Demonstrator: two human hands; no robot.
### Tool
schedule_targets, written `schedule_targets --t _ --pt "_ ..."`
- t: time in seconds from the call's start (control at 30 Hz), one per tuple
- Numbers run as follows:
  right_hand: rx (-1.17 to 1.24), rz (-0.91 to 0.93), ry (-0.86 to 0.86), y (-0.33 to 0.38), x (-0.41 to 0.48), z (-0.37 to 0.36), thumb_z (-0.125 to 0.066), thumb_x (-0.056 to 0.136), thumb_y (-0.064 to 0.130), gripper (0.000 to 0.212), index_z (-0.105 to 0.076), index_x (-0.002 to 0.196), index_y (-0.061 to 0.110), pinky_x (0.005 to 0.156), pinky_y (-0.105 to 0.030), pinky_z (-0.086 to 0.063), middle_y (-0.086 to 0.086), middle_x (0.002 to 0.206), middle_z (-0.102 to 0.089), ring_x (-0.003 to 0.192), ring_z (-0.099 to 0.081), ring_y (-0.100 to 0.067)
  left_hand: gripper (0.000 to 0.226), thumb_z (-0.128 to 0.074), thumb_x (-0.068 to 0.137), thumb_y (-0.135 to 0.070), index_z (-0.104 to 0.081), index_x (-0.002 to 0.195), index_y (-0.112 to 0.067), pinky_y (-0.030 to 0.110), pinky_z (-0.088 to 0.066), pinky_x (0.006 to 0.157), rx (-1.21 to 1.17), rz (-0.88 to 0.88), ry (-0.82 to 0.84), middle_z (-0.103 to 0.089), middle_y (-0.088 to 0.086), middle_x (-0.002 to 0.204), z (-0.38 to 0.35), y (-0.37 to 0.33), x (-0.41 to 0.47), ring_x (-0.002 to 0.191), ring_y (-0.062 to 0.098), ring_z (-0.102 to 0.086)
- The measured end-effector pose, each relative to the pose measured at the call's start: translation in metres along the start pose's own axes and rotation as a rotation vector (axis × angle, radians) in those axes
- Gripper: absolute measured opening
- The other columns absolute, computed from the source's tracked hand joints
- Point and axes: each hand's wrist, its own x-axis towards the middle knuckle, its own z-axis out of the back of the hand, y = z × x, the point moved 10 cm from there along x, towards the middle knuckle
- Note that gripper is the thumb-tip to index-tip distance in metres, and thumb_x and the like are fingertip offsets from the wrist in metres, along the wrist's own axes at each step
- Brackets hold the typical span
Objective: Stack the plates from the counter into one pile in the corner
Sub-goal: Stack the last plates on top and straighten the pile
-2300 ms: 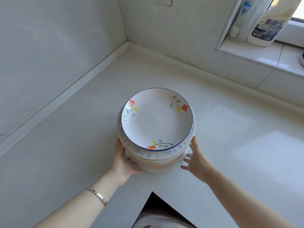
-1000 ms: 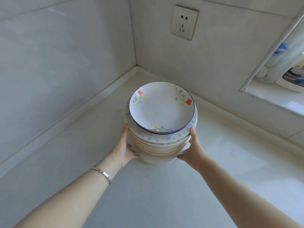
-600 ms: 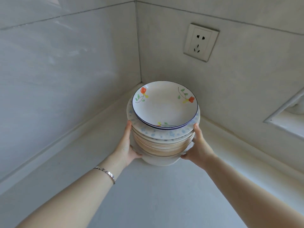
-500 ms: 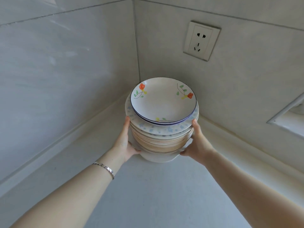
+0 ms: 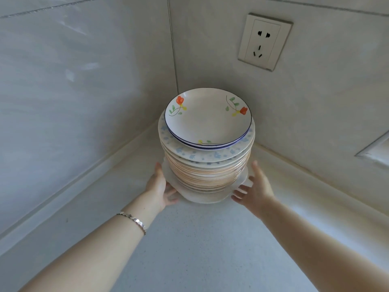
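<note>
A tall pile of plates [image 5: 208, 171] stands on the counter [image 5: 200, 245], close in the corner where two walls meet. Its top plate [image 5: 207, 119] is white with a blue rim and small orange flowers; a blue-speckled plate lies under it, then several tan-edged ones on a wide white bottom plate. My left hand [image 5: 159, 186] is against the bottom plate's left rim, thumb up and fingers curled at its edge. My right hand [image 5: 257, 187] is just off the pile's right side, fingers spread and holding nothing.
Tiled walls close in the pile at the left and behind. A wall socket [image 5: 265, 42] sits above and to the right of it. A window ledge corner [image 5: 376, 150] shows at the right edge. A raised strip runs along the foot of both walls.
The pile went from mid-counter into the corner and now rests on the counter. My right hand has come off its side and opened. My left hand has slid down to the bottom rim.
</note>
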Motion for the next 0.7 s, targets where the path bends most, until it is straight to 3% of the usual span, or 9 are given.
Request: schedule_targets --t 0.07,0.13,0.23,0.4,0.53,0.7 --pt "-0.113 -0.01 -0.089 -0.017 0.0 0.008 -0.051 0.092 0.029 0.049 -0.042 0.129 -0.003 0.084 -0.042 -0.046 -0.022 0.109 -0.059 0.084 -0.057 -0.032 0.027 -0.044 0.096 -0.034 -0.05 0.117 -0.017 0.05 -0.046 0.085 0.005 -0.005 -0.036 -0.062 0.011 0.1 0.006 0.005 0.006 0.089 0.028 -0.061" --pt "-0.235 -0.032 -0.076 -0.034 0.001 0.002 -0.045 0.096 0.012 0.031 -0.049 0.12 -0.008 0.081 -0.04 -0.048 -0.023 0.1 -0.064 0.081 -0.06 -0.031 0.024 -0.05 0.094 -0.011 -0.053 0.116 -0.003 0.044 -0.046 0.083 0.026 0.038 -0.025 -0.061 0.019 0.117 0.006 0.015 0.012 0.106 0.032 -0.059" --pt "-0.299 0.003 -0.115 -0.037 0.004 -0.001 -0.046 0.094 0.004 0.025 -0.052 0.116 -0.008 0.076 -0.039 -0.051 -0.022 0.094 -0.064 0.079 -0.063 -0.031 0.014 -0.054 0.09 -0.001 -0.057 0.103 0.001 0.042 -0.046 0.083 0.089 0.095 0.047 -0.057 0.023 0.127 -0.003 0.03 0.012 0.117 0.034 -0.055" --pt "-0.4 0.077 -0.13 -0.027 0.012 -0.001 -0.049 0.092 0.0 0.008 -0.054 0.095 -0.004 0.044 -0.028 -0.056 -0.015 0.072 -0.063 0.042 -0.065 -0.016 0.032 -0.05 0.091 0.004 -0.047 0.122 0.011 0.042 -0.049 0.077 0.179 0.003 0.014 -0.057 0.03 0.123 -0.008 0.025 0.018 0.099 0.036 -0.06" --pt "-0.41 0.106 -0.104 -0.021 0.018 0.001 -0.049 0.09 -0.002 0.008 -0.055 0.084 -0.004 0.042 -0.028 -0.056 -0.016 0.071 -0.063 0.04 -0.065 -0.016 0.03 -0.047 0.092 0.005 -0.045 0.121 0.014 0.042 -0.05 0.079 0.205 -0.023 -0.016 -0.057 0.033 0.118 -0.008 0.027 0.021 0.094 0.036 -0.059" --pt "-0.466 0.134 -0.075 -0.007 0.029 -0.002 -0.051 0.089 -0.002 0.006 -0.056 0.089 -0.006 0.04 -0.027 -0.055 -0.017 0.07 -0.063 0.038 -0.063 -0.016 0.029 -0.045 0.092 0.007 -0.046 0.121 0.014 0.045 -0.05 0.079 0.136 -0.026 -0.063 -0.055 0.026 0.101 -0.009 0.034 0.02 0.089 0.035 -0.057"
